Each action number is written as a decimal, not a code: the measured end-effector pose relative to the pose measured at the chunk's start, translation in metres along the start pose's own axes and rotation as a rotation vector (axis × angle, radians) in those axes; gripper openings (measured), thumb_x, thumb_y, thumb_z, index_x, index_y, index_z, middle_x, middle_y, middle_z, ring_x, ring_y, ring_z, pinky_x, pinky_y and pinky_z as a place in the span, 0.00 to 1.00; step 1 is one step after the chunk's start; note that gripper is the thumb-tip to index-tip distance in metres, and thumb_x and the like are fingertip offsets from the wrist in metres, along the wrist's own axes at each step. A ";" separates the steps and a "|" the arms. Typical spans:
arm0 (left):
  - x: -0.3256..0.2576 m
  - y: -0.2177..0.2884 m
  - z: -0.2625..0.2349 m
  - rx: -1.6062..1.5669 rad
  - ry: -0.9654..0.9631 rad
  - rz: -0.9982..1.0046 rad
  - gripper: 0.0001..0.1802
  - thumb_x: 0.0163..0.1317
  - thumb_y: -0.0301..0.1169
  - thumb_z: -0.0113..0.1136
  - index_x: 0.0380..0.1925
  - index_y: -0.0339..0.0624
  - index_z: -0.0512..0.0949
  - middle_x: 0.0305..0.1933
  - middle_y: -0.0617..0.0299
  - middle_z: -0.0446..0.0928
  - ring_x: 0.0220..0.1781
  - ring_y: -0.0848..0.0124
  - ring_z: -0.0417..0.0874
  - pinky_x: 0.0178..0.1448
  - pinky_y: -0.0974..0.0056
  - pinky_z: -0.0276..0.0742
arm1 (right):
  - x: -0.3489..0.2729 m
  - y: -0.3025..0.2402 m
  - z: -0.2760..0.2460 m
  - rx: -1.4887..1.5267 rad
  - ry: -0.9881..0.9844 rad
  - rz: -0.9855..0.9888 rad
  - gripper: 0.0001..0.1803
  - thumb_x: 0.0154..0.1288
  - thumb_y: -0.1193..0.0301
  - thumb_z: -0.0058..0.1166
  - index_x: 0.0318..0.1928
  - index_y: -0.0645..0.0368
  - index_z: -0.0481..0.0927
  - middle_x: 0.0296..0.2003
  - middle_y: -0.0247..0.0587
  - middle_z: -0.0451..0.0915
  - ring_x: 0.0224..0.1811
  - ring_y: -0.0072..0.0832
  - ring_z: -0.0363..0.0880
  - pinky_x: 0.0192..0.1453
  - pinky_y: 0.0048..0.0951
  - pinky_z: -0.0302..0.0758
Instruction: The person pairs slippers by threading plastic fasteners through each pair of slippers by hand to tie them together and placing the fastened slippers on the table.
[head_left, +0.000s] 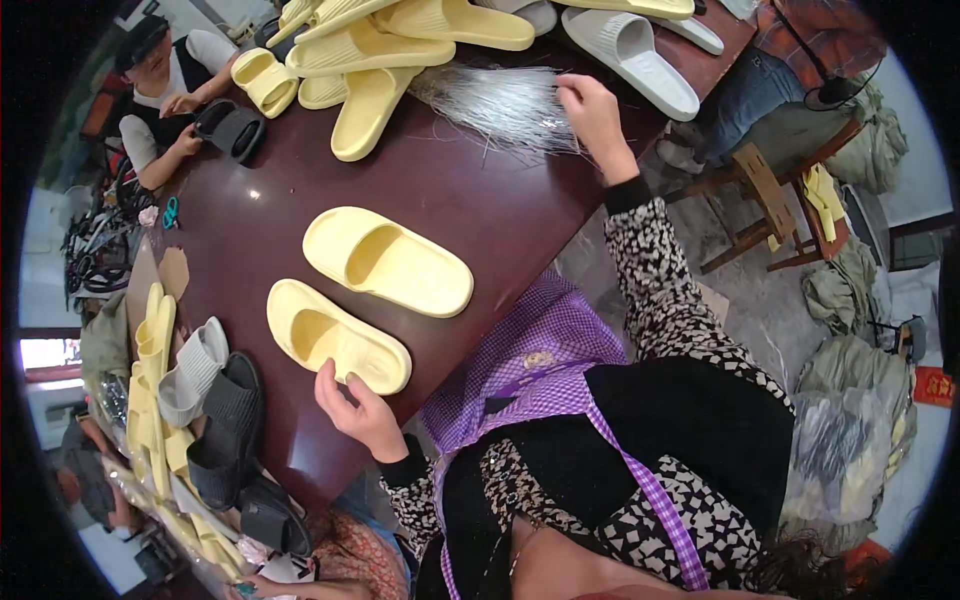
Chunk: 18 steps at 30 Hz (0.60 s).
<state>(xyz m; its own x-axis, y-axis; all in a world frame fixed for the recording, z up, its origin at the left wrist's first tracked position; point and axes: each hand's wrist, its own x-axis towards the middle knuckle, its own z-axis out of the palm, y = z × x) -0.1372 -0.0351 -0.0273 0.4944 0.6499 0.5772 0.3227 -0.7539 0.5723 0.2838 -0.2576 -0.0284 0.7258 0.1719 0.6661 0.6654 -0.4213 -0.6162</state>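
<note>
Two pale yellow slide slippers lie side by side on the dark red table (420, 170). My left hand (362, 412) is at the heel of the near slipper (290, 305), its thumb and finger apart and touching the heel's edge. Just beyond lies the far slipper (430, 280), which neither hand touches. Farther off, my right hand (597, 118) reaches to a loose bundle of thin silvery strands (500, 105). Its thumb and forefinger are pinched at the bundle's right end; how many strands they hold is too small to tell.
Yellow slippers (370, 110) are heaped at the far edge, beside a grey slipper (640, 65). At the left, a person holds a black slipper (232, 132). Teal scissors (171, 212) lie near the left edge; black slippers (225, 430) are nearer. A wooden chair (770, 200) stands right.
</note>
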 end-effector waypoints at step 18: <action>-0.038 -0.031 0.012 0.068 -0.060 0.028 0.19 0.57 0.20 0.51 0.50 0.31 0.73 0.51 0.48 0.75 0.54 0.52 0.73 0.60 0.53 0.65 | 0.033 0.048 0.034 -0.422 -0.223 -0.040 0.10 0.58 0.72 0.50 0.37 0.59 0.83 0.36 0.50 0.81 0.43 0.47 0.78 0.50 0.42 0.74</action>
<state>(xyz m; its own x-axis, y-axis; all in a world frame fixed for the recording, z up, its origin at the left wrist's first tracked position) -0.1564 -0.0378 -0.0739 0.5508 0.6230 0.5554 0.3611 -0.7778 0.5144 0.3461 -0.2420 -0.0504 0.7513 0.3633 0.5509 0.5984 -0.7271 -0.3366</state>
